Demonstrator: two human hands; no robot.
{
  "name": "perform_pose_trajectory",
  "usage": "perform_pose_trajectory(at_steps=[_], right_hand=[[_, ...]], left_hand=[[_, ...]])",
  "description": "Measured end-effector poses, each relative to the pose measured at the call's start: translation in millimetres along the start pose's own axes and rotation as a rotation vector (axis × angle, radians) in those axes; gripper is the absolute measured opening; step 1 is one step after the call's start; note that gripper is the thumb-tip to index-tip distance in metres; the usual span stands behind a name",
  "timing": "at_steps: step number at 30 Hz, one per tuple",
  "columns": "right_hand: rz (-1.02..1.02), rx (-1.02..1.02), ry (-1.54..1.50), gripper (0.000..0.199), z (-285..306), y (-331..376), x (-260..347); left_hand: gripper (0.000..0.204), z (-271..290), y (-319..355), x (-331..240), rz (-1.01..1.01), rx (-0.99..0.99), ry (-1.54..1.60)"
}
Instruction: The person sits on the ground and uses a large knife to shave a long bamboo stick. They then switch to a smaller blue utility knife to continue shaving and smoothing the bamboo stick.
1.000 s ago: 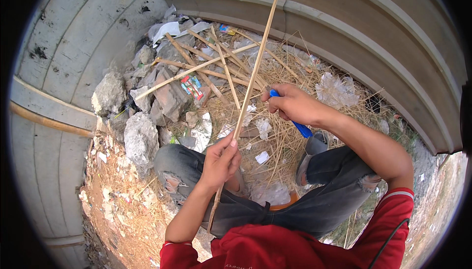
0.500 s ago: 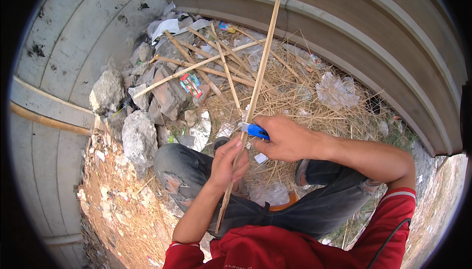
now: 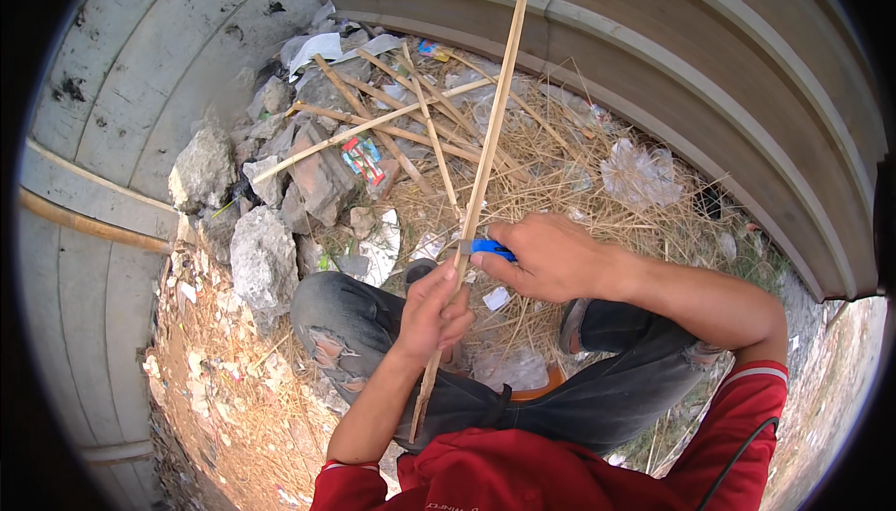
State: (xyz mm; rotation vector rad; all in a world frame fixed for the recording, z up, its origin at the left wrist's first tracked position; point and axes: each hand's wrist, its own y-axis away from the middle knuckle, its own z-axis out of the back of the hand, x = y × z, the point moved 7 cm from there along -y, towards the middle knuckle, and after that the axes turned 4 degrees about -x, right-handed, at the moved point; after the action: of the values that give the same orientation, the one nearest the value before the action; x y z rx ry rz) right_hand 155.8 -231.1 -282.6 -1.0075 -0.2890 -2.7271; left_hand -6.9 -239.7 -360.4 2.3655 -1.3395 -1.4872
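A long pale bamboo strip (image 3: 498,114) slants up in front of me, from over my lap to beyond the top of the picture. My left hand (image 3: 433,317) is closed around its lower part, with the thumb along the strip. In my right hand (image 3: 565,259) is a blue utility knife (image 3: 492,249), gripped in a fist. Its metal blade crosses the strip just above my left fingertips and touches it. The strip's lower end sticks out below my left hand, near my left thigh.
Several bamboo sticks (image 3: 392,119) lie crossed over straw and litter ahead. Grey rocks (image 3: 265,261) are heaped at the left beside a pale panel wall (image 3: 140,72). A brown corrugated metal sheet (image 3: 672,54) curves along the far side. A clear plastic bag (image 3: 641,173) lies near it.
My right hand and the knife have shifted slightly right and down. The strip's upper end has tipped a little to the left. My left hand keeps its hold.
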Motion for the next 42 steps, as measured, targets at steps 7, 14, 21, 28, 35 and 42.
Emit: perform_pose_trajectory(at_steps=[7,14,21,28,35,42], right_hand=[[0.009,-0.099,0.145,0.049,-9,-4,4],[-0.058,-0.328,0.213,0.054,34,-24,-35],[0.004,-0.178,0.273,0.053,3,-11,-15],[-0.036,-0.403,0.406,0.052,61,-27,-62],[-0.012,-0.391,0.481,0.057,77,-32,-77],[-0.57,-0.911,0.33,0.068,214,55,-231]], left_hand=[[0.042,6,-2,3,-0.048,-0.037,-0.067],[0.046,4,11,1,-0.006,-0.027,-0.147],[0.045,13,26,5,0.004,-0.022,-0.136],[0.05,9,30,6,0.01,0.008,-0.18],[0.049,16,45,11,0.062,0.003,-0.125],[0.048,49,126,70,0.198,0.08,0.031]])
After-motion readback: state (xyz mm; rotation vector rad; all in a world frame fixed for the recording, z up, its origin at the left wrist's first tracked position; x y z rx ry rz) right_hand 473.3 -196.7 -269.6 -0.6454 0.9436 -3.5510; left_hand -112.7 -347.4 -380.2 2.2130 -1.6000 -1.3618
